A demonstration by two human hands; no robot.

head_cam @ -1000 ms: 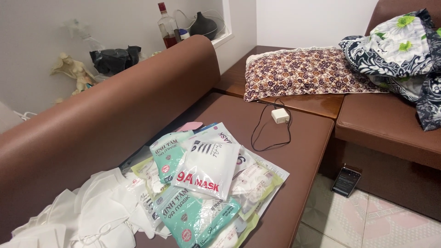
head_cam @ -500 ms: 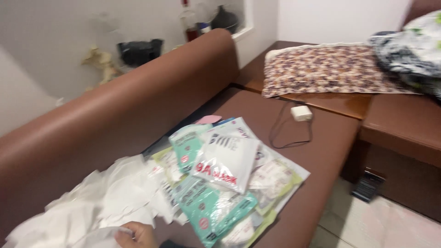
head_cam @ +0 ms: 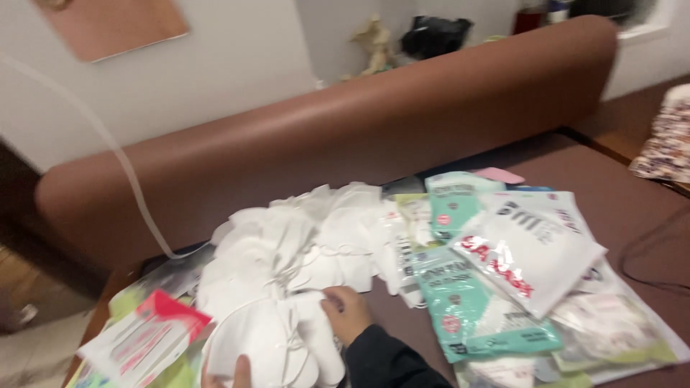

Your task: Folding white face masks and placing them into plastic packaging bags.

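view swung left | right hand [head_cam: 346,313] now in, fingers pinching loose white fabric face masks [head_cam: 287,287] at brown sofa's [head_cam: 402,108] front edge | left hand [head_cam: 241,372] barely visible, fingers' state cannot be told

Head camera looks down, close, over the sofa seat [head_cam: 632,215].

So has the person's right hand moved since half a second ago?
Yes. Judged against the pile of loose white masks, the right hand has come up from the frame's bottom edge and now rests on the pile's near side. A fingertip of the left hand shows below.
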